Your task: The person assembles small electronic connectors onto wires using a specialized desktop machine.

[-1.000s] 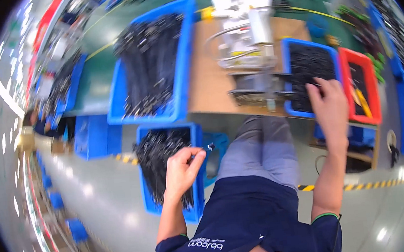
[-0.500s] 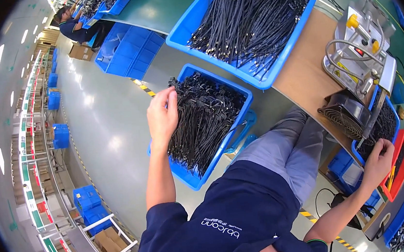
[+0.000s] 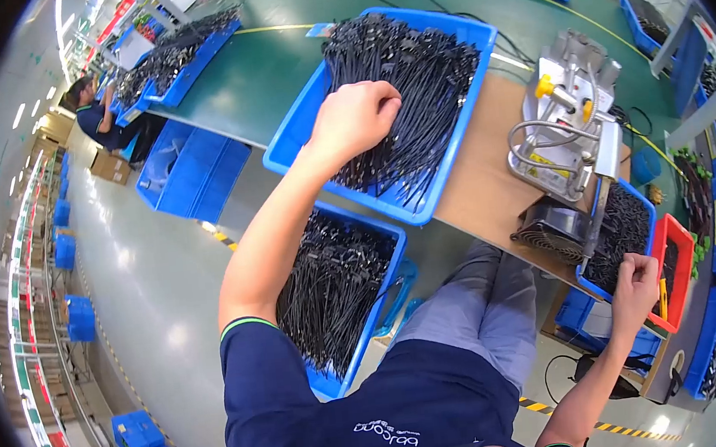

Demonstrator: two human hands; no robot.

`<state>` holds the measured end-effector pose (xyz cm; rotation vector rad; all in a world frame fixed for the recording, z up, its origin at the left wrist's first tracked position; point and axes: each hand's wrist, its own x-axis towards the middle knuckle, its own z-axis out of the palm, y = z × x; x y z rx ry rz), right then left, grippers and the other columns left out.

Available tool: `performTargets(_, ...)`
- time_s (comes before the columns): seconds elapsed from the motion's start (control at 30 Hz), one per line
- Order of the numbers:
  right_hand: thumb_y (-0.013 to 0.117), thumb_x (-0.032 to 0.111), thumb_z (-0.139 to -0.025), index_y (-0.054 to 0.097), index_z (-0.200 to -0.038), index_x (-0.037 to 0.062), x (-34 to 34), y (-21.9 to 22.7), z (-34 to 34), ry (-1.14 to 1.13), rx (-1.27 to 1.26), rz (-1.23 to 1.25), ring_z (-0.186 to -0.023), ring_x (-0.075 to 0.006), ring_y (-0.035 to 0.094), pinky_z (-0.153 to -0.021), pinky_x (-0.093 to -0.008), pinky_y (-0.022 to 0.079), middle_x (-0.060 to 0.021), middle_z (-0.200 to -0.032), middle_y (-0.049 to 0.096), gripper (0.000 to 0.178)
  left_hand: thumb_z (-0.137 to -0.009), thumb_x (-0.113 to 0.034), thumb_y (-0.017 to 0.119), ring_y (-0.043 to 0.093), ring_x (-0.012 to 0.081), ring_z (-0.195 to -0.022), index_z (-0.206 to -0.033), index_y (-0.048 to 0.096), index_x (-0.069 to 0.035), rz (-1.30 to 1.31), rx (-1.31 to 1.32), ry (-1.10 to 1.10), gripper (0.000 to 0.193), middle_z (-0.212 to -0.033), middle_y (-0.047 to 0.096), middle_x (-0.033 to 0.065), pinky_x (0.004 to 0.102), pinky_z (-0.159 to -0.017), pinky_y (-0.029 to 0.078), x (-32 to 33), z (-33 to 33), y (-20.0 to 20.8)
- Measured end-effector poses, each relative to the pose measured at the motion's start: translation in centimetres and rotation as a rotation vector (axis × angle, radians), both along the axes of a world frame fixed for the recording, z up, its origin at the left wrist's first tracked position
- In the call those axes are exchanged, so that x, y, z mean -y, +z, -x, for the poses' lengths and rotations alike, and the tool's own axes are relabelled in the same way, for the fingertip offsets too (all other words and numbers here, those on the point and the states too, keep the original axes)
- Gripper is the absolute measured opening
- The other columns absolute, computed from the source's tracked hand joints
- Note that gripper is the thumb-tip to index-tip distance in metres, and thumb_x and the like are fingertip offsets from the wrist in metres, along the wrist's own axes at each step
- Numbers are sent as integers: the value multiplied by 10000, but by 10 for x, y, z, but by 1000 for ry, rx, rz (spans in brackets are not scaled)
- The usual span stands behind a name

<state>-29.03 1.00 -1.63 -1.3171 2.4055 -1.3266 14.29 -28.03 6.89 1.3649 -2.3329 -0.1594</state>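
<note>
My left hand [image 3: 355, 122] is over the large blue bin [image 3: 282, 149] on the table, its fingers curled in. Black cables [image 3: 423, 75] with connector ends fill that bin. Whether the hand holds one of them is hidden. My right hand [image 3: 634, 285] is at the near edge of a smaller blue bin [image 3: 593, 287] of small black parts [image 3: 621, 228], thumb and fingertips pinched together. What lies between them is too small to make out. Below my left forearm stands a lower blue bin [image 3: 395, 293] heaped with more black cables [image 3: 330, 286].
A silver bench machine [image 3: 569, 130] with yellow knobs and a black fan [image 3: 548, 231] stands on a brown board [image 3: 482, 168]. Right of it is an orange-red tray [image 3: 680, 274]. At far left, a co-worker [image 3: 94, 120] sits beside bins of cables. A blue crate [image 3: 198, 174] stands below the table.
My left hand has moved from the lower bin up and right to over the large bin. My right hand stays by the small parts bin. The view has shifted.
</note>
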Motion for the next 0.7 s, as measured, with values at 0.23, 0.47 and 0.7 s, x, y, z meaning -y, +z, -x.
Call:
performTargets(0.23, 611, 101, -1098, 634, -1100, -18, -2, -1, -6, 47, -105, 113, -755, -103, 576, -685, -277, 496, -45, -907, 654, 122, -905, -299, 683, 764, 369, -988, -1038, 836, -145, -118, 201, -14, 255, -1027, 800, 153, 494, -934, 603, 81, 74, -34)
performTargets(0.47, 597, 117, -1107, 625, -1112, -16, -11, 8, -18, 4, -37, 76, -735, -125, 574, -660, -306, 488, -65, -903, 652, 136, -870, -328, 751, 777, 366, -992, -983, 846, -163, -109, 295, 146, 221, -1027, 808, 149, 495, -904, 622, 100, 107, -50)
performTargets(0.7, 584, 91, -1084, 636, -1144, -22, -5, 6, -16, -5, -151, 65, -885, -370, 698, -778, -437, 550, -206, -998, 701, 138, -815, -391, 780, 769, 410, -1038, -1002, 835, -42, -154, 221, 290, 400, -1051, 793, 234, 490, -935, 618, 103, 121, -52)
